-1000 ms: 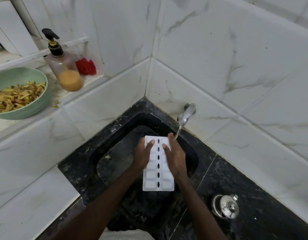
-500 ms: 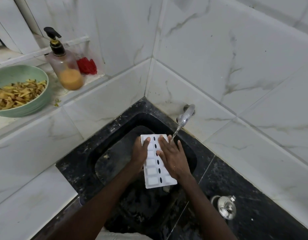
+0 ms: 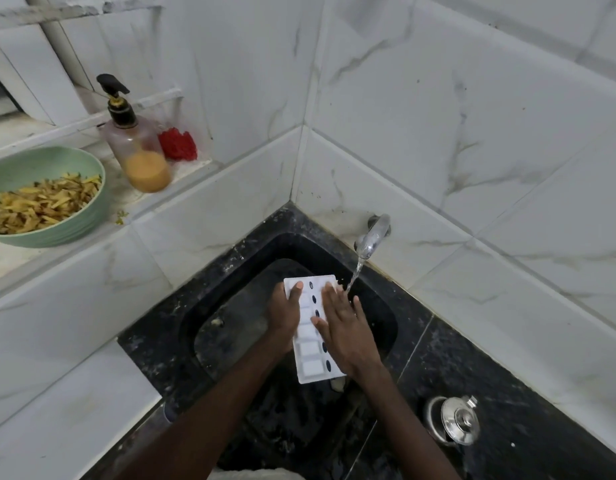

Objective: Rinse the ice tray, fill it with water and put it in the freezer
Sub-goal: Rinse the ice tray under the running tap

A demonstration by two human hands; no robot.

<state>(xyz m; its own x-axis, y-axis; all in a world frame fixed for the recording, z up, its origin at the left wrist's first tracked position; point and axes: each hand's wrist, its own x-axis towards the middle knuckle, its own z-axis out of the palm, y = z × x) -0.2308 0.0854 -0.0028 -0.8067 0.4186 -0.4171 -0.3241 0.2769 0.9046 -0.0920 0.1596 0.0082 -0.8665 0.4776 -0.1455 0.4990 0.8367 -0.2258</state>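
Under the tap (image 3: 372, 237), your ice tray (image 3: 310, 351) has swung a bit in the last second. It was lying pretty much straight out from you with its far right corner tucked into the stream. Now the far end sits just left of the tap's water (image 3: 355, 275) and the near end has drifted the other way, so the tray lies skewed below the tap and over the sink (image 3: 230, 341).

Bigger change is your right hand (image 3: 348, 337). A second ago it was wrapped along the edge on the tap side. Now it's lying flat on top, fingers straight and spread over the row of pockets nearest the tap, with the water landing about at its fingertips rather than straight into the pockets. Looks to me like you've gone from just holding it to rubbing the pockets out, so I'd say you're mid-rinse. Filling hasn't started, and the freezer isn't anywhere in view.

Your left hand (image 3: 284, 315) grips the edge away from the tap, thumb laid on top up near the far corner. I can't see the fingers under the tray, but they're presumably carrying it. Hands are apart, one on each long side.
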